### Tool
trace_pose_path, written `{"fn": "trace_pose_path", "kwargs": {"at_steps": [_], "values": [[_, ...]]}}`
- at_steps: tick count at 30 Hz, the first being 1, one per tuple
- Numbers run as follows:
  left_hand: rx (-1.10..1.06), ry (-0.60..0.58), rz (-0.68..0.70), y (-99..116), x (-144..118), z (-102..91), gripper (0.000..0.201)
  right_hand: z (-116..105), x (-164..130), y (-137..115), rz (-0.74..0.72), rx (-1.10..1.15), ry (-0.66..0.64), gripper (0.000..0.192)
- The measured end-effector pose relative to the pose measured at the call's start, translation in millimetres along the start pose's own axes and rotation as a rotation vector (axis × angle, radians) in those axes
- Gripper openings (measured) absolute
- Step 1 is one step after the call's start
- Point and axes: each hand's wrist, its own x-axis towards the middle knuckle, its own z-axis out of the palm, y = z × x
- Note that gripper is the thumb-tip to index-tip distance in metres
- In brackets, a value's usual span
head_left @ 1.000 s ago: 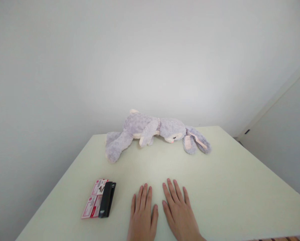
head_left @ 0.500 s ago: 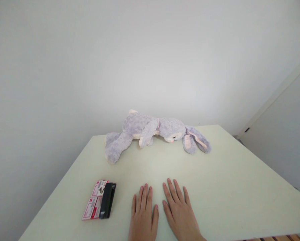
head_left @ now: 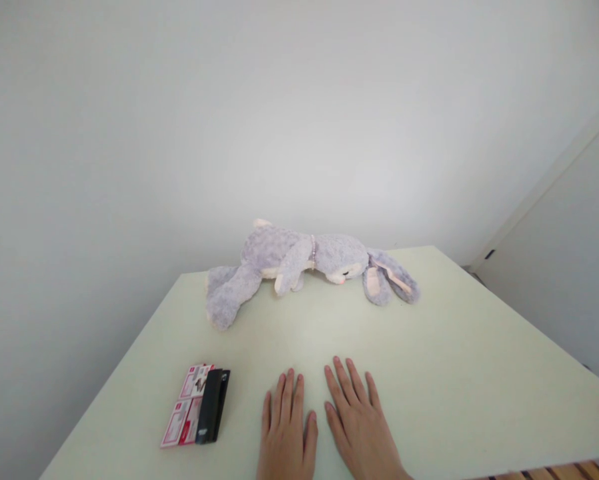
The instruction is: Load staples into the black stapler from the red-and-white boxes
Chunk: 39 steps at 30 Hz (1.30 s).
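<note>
My left hand lies flat, palm down, on the pale green table near its front edge, fingers together and holding nothing. Right beside it, my right hand rests the same way, fingers slightly spread. A black stapler lies to the left of my left hand, apart from it, on top of red and white staple boxes. A grey plush rabbit lies on its side at the far edge, long ears pointing right.
A plain white wall stands behind the table. At the right a white door or panel runs along the table's side. The table's left edge drops off just past the staple boxes.
Both hands stay flat in place. The view has shifted slightly, so the rabbit and stapler sit a little further left in the frame.
</note>
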Motion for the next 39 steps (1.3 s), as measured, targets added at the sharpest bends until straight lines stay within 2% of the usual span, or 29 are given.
{"fn": "trace_pose_path", "kwargs": {"at_steps": [19,29,39], "values": [[-0.009,0.004,-0.004,-0.6,-0.9,0.1,0.074,0.0,-0.9,0.8,-0.003,-0.001,0.008,0.063],[-0.033,-0.041,-0.026,0.0,-0.3,-5.6,0.071,-3.0,-0.8,-0.9,0.006,-0.013,-0.044,0.063],[-0.043,-0.053,-0.034,0.2,-1.3,-4.6,0.068,-4.5,-0.5,-0.8,0.0,-0.005,-0.028,0.063]]}}
